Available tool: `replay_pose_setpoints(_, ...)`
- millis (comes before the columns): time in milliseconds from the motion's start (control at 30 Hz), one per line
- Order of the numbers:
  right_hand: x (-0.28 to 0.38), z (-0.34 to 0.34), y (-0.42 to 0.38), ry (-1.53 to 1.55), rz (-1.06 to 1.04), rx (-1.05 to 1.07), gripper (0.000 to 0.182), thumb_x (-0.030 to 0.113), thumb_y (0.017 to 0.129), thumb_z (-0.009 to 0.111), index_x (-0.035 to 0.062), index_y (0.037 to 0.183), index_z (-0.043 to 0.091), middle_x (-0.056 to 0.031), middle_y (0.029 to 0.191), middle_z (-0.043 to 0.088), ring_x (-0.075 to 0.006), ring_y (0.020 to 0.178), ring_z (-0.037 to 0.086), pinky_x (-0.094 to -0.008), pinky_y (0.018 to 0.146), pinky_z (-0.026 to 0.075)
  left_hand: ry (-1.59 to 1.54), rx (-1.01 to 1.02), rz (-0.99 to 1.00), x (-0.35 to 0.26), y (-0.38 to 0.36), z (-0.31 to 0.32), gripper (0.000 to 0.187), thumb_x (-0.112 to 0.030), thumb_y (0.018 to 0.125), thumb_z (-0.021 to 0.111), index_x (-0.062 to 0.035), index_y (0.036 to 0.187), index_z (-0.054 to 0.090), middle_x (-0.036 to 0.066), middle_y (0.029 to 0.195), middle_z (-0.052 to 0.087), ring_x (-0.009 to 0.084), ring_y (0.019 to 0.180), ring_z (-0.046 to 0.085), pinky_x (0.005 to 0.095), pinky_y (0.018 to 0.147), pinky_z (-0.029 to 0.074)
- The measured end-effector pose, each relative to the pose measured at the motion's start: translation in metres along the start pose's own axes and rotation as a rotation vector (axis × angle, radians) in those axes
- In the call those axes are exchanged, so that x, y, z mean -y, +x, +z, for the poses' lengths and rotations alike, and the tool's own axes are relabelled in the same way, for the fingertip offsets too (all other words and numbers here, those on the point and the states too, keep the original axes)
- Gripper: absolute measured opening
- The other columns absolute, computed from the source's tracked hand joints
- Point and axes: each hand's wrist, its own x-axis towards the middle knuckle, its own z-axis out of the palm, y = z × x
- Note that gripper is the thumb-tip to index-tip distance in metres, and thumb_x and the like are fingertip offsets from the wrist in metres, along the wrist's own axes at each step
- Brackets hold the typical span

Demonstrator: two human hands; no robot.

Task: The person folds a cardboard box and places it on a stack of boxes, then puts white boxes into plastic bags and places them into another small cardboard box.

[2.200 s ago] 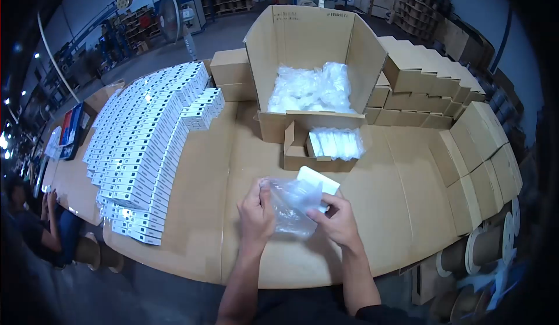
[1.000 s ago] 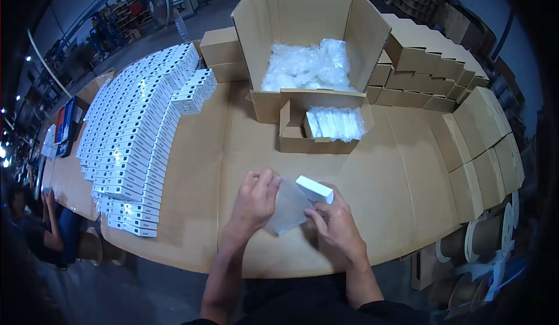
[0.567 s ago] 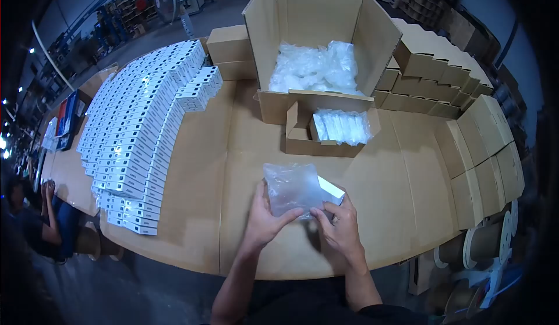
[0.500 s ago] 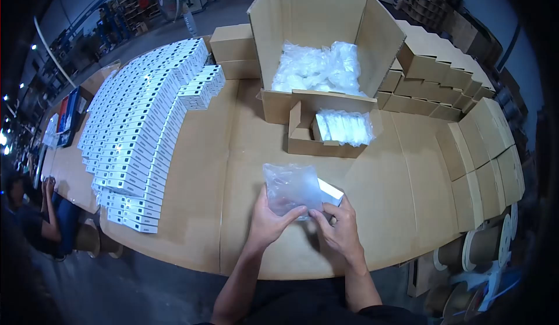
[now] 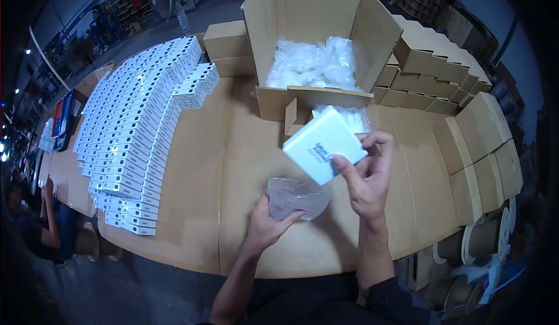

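Observation:
Between the fingers and thumb of my right hand (image 5: 370,176) is a flat white box (image 5: 323,144) with dark print, raised and tilted above the table. My left hand (image 5: 271,217) grips a clear plastic bag (image 5: 296,199) low over the cardboard surface, its thumb on the near edge. The bag's mouth looks spread apart, and the white box is clear of it. Behind the raised box, a small open carton (image 5: 294,112) holds several bubble-wrapped white pieces (image 5: 352,118), partly hidden by the box and my right hand.
A large open carton (image 5: 372,40) full of clear plastic bags (image 5: 311,63) stands at the back. Rows of stacked white boxes (image 5: 131,121) fill the left side. Brown cartons (image 5: 437,63) line the back right and right edge (image 5: 489,127). Another person (image 5: 49,220) sits at far left.
My right hand has lifted the white box up and away from the plastic bag, turning its printed face toward me. My left hand still holds the bag, now slightly lower.

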Motion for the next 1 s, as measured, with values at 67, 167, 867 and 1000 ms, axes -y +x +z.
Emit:
replay_pose_setpoints(67,-0.01,0.009,0.0,0.059,0.051,0.048,0.04,-0.007,0.093,0.072,0.0059,0.113,0.039,-0.0085,0.112,0.054,-0.0087,0.087,0.065,-0.0195,0.068,0.055,-0.007,0.0,-0.012,0.001,0.0,0.0,0.065,-0.012,0.081,0.089,0.0008,0.134,0.054,0.015,0.121,0.071,0.0224,0.115,0.069,0.0374,0.099,0.055)
replay_pose_setpoints(167,-0.018,0.012,0.001,0.171,0.092,0.124,0.037,-0.006,0.094,0.07,0.0055,0.11,0.038,-0.0105,0.112,0.057,-0.0116,0.09,0.069,-0.021,0.073,0.058,-0.031,-0.017,-0.01,0.008,0.0,-0.001,0.066,-0.012,0.081,0.089,0.0014,0.135,0.053,0.015,0.122,0.071,0.0223,0.115,0.068,0.0375,0.099,0.055)
replay_pose_setpoints(867,-0.036,0.001,0.016,-0.339,0.162,0.395,0.027,0.014,0.091,0.079,-0.0008,0.102,0.06,-0.0083,0.09,0.065,-0.0161,0.088,0.064,-0.0348,0.088,0.054,-0.381,0.012,-0.13,0.006,-0.003,0.001,0.039,-0.019,0.102,0.066,0.0015,0.133,0.054,0.009,0.12,0.067,0.0157,0.111,0.065,0.0343,0.096,0.055)
replay_pose_setpoints(1000,-0.057,0.003,0.005,-0.171,0.313,0.36,0.025,0.011,0.095,0.075,-0.0008,0.11,0.06,-0.0079,0.099,0.068,-0.015,0.094,0.065,-0.0315,0.088,0.054,-0.557,-0.093,-0.152,0.025,-0.001,0.006,0.038,-0.026,0.113,0.046,0.0013,0.138,0.05,0.007,0.123,0.064,0.0148,0.114,0.062,0.0329,0.1,0.051)
